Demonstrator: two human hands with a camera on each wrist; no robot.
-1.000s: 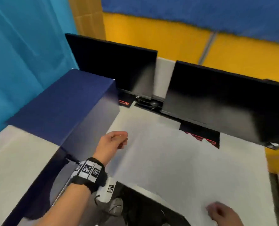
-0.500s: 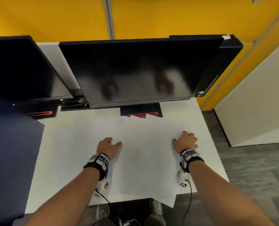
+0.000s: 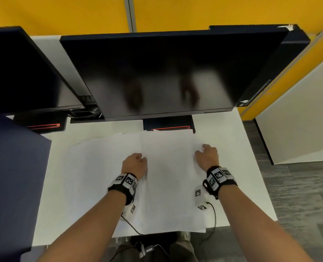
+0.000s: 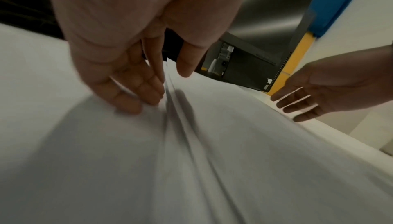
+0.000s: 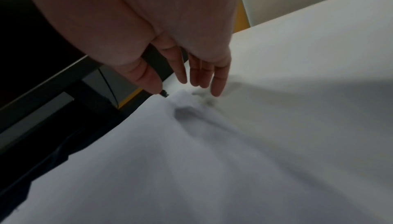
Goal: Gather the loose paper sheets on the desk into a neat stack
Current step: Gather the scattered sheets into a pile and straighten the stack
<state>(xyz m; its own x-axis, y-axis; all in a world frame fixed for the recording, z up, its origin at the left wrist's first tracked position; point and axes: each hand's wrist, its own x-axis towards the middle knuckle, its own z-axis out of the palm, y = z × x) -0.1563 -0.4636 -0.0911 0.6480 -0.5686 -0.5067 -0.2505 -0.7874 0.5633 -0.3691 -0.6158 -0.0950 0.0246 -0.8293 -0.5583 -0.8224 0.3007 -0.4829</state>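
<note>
Several white paper sheets (image 3: 168,176) lie overlapping on the white desk (image 3: 247,176), the front ones hanging over its near edge. My left hand (image 3: 135,163) presses down on the sheets left of centre. In the left wrist view its fingers (image 4: 136,96) lie straight against a raised ridge of sheet edges (image 4: 180,126). My right hand (image 3: 207,156) rests at the right edge of the pile. In the right wrist view the right hand (image 5: 185,79) touches the paper (image 5: 212,160) with extended fingertips, and the sheet is slightly rumpled there. Neither hand grips anything.
Two dark monitors (image 3: 156,76) (image 3: 24,72) stand at the back, and the near one's stand base (image 3: 169,124) touches the sheets' far edge. A navy box (image 3: 11,176) borders the desk on the left. A black cable (image 3: 212,214) hangs off the front edge.
The view swung from the left side of the desk to its centre. Since half a second ago both hands slid inward and a little forward, drawing the sheets closer together.
</note>
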